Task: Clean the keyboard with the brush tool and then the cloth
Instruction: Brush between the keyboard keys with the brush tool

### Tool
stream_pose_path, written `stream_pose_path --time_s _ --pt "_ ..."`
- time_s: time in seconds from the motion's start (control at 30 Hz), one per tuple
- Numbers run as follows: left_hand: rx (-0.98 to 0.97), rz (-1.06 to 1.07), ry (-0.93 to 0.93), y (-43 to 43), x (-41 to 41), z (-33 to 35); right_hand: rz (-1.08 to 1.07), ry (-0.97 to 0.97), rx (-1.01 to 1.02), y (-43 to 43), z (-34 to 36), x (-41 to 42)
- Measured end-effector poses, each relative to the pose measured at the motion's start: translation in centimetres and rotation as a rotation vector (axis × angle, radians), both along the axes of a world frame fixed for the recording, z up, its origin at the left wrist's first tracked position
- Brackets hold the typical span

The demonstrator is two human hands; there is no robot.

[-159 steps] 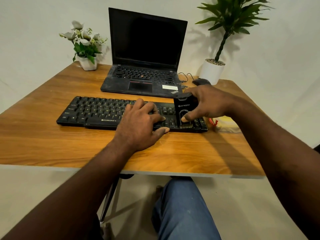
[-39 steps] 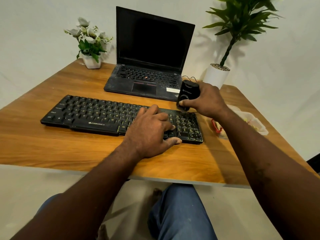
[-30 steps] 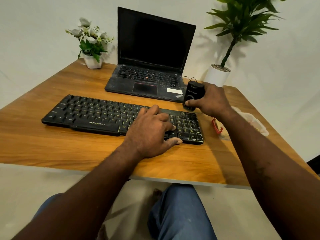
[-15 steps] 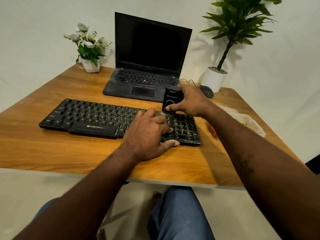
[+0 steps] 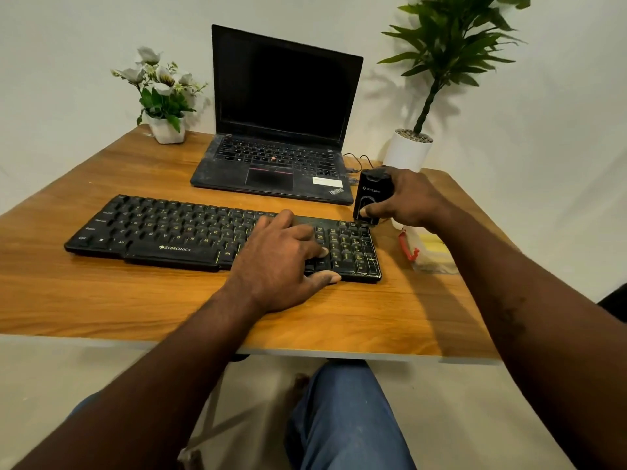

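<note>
In the head view, the long black keyboard with yellow letters lies across the brown wooden table. The left hand rests on the right part of this keyboard with its fingers spread and nearly straight. It presses on the keys and grips nothing, which seems to keep the keyboard in place.

The right hand is closed around the small black box-shaped brush tool, with the thumb on its front face. The tool stands upright, and its lower end is at the far right corner of the keyboard. The bristles themselves cannot be seen.

Half a second before, the tool was more to the left on the far edge of the keyboard, close to the fingertips of the left hand. Now it is at the corner, so the stroke probably runs outward and pushes dust off the right end.

The brushing step seems to be still in progress. The yellow cloth in a clear wrapper lies just to the right of the keyboard, and no hand touches it. The wiping step is therefore not yet begun.
</note>
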State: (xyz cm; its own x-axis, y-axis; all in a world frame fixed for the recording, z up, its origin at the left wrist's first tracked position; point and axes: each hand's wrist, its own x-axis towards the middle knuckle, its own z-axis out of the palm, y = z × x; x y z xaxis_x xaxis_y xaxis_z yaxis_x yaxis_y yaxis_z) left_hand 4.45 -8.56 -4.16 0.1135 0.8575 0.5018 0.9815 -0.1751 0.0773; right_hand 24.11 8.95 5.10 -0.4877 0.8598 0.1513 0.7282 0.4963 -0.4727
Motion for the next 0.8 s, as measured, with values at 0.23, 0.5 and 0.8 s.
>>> stream_pose_path --time_s 0.23,0.5,0.8 --pt "0.014 0.003 -0.001 0.0 0.0 0.0 -0.142 -0.038 0.071 -1.3 0.0 0.9" --pt "0.009 0.01 0.016 -0.1 0.0 0.0 -0.253 0.033 0.093 -4.5 -0.6 0.7" --pt "0.009 0.011 0.021 0.0 0.0 0.0 -0.308 0.005 -0.073 -9.9 -1.2 4.3"
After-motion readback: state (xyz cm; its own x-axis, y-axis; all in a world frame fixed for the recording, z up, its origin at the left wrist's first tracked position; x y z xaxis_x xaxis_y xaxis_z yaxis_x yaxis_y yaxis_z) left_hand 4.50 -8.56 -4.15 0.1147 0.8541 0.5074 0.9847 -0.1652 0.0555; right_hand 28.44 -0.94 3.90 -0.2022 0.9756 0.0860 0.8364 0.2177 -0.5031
